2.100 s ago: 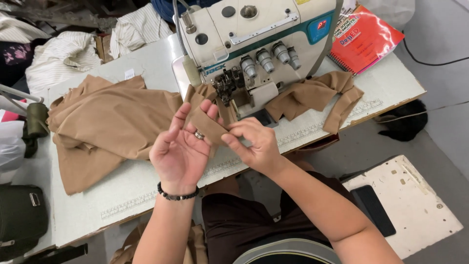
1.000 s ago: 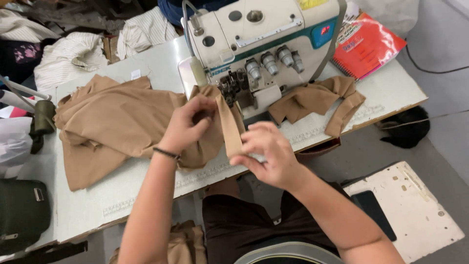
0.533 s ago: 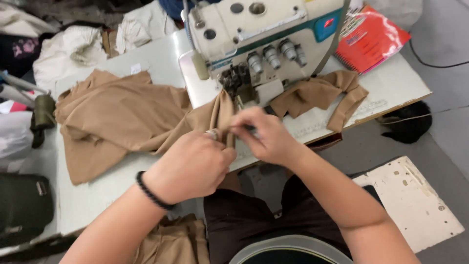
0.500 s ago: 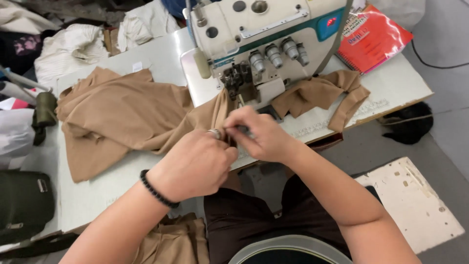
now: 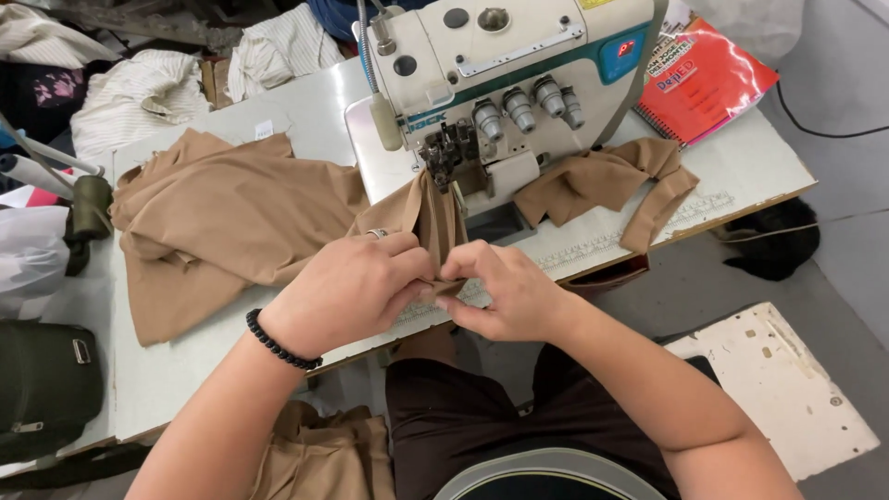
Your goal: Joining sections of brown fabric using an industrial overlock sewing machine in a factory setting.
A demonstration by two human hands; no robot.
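Near the middle of the frame, both hands met at the table's front edge. The left hand [image 5: 347,292], with a ring on one finger and a black bead bracelet [image 5: 278,343] at the wrist, was closed with its fingertips pinched on the lower end of a tan strip [image 5: 435,218]. The right hand [image 5: 500,292] pinched the same end from the other side, fingers pressed together on the cloth, so the two hands touched.

The strip ran up from the pinch to the presser foot of the sewing machine [image 5: 500,65], which stood at the upper middle of the frame. To the left, a larger tan cloth [image 5: 222,222] lay crumpled on the white table [image 5: 306,111]. More tan pieces [image 5: 611,181] lay right of the machine, and a red notebook [image 5: 708,74] sat at the upper right. A dark green bag [image 5: 42,384] was at the lower left edge.
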